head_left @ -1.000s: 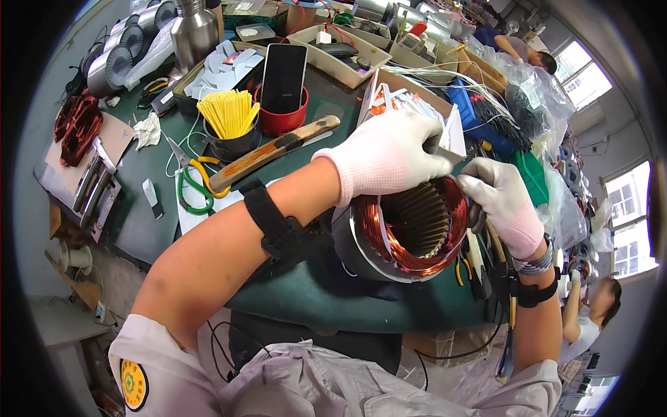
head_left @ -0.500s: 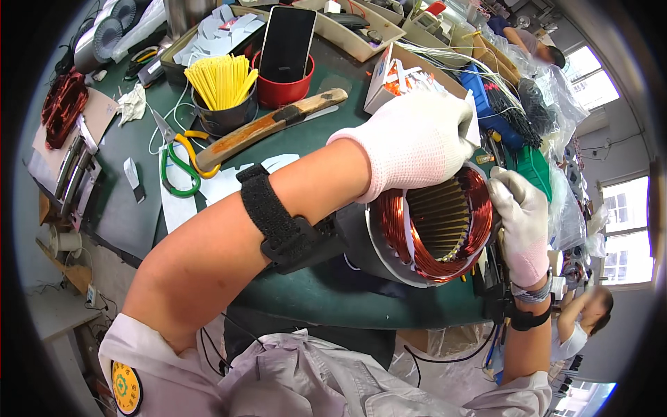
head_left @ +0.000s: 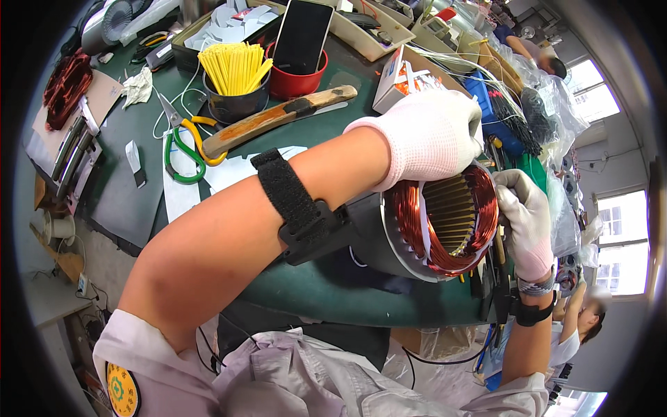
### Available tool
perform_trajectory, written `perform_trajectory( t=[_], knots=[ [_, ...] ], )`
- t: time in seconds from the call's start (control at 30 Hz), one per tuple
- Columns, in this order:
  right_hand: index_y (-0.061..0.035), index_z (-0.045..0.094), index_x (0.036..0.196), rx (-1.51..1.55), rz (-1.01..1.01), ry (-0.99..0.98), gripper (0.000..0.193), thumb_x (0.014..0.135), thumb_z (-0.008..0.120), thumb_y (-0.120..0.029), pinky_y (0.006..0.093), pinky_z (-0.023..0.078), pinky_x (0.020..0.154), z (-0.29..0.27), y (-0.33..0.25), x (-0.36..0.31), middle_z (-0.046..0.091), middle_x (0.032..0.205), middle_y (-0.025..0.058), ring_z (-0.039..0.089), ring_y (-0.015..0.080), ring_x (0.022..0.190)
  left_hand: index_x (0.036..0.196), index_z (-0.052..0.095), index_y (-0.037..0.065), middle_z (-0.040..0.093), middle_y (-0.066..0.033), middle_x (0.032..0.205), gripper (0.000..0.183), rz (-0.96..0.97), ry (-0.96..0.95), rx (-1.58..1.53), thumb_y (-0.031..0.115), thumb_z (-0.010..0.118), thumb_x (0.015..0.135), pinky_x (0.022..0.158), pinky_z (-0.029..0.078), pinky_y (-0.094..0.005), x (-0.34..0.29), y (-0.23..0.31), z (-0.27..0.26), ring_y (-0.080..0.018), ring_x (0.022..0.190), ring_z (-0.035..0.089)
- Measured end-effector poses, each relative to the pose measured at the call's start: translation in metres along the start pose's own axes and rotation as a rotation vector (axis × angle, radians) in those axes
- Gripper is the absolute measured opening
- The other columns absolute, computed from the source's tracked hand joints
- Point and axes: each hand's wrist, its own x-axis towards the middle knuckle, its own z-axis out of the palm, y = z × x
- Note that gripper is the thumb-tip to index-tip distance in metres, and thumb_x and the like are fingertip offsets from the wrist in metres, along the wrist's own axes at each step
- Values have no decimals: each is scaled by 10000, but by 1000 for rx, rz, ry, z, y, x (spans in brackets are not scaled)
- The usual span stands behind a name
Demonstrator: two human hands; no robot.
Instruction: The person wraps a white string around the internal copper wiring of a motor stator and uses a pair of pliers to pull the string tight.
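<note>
A motor stator (head_left: 396, 240) lies on its side on the green table, its grey housing to the left. Red-brown copper windings (head_left: 486, 208) ring its open end, with white insulating paper along the coil and slotted walls inside. Above the far rim is my left hand (head_left: 434, 135), in a white knit glove, its fingers curled closed; their tips are turned away, so what they hold is hidden. Gloved too, my right hand (head_left: 526, 219) is at the right side of the windings. Its thumb and fingers are pressed together there, and anything between them is too small to make out.
Left of the stator lie a wooden stick (head_left: 274, 121), green-and-orange scissors (head_left: 184, 149) and white paper pieces. Behind stand a cup of yellow strips (head_left: 236, 90), a red bowl (head_left: 299, 82) holding a phone, and a carton (head_left: 389, 87). Two other people are at the right.
The view has shifted slightly, moving table objects a little right in the picture. My left hand stays closed above the far rim; my right hand remains beside the windings.
</note>
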Motion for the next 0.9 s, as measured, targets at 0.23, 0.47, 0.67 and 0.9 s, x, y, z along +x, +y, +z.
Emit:
perform_trajectory(
  t=[0.23, 0.47, 0.67, 0.9],
  knots=[
    [-7, 612, 1121, 416, 154, -11, 185, 997, 646, -140, 210, 505, 566, 10, 10, 0, 655, 889, 17, 633, 62, 702, 967, 668, -24, 686, -251, 947, 270, -16, -21, -26, 237, 667, 897, 859, 528, -447, -1, 0, -1, -400, 943, 677],
    [70, 678, 1047, -42, 59, 94, 144, 960, 664, -44, 257, 531, 852, 8, -16, -19, 724, 1093, 66, 646, 88, 935, 955, 665, -20, 687, -245, 937, 259, -55, -18, -43, 232, 662, 896, 854, 527, -447, -3, -1, -1, -398, 934, 679],
    [63, 704, 1043, 60, -9, 102, 143, 977, 655, -55, 250, 547, 713, 2, -2, -16, 714, 912, 30, 671, 77, 832, 957, 662, -15, 681, -237, 915, 256, -32, -16, -38, 234, 656, 897, 848, 526, -439, 4, 3, 2, -388, 909, 676],
    [18, 692, 992, 98, 94, -66, 227, 1035, 639, -198, 222, 506, 516, -1, -22, -3, 682, 780, 42, 603, 95, 532, 962, 662, -17, 684, -235, 936, 273, -45, -42, -43, 248, 652, 896, 855, 524, -437, -2, 2, -3, -382, 926, 672]
  ],
)
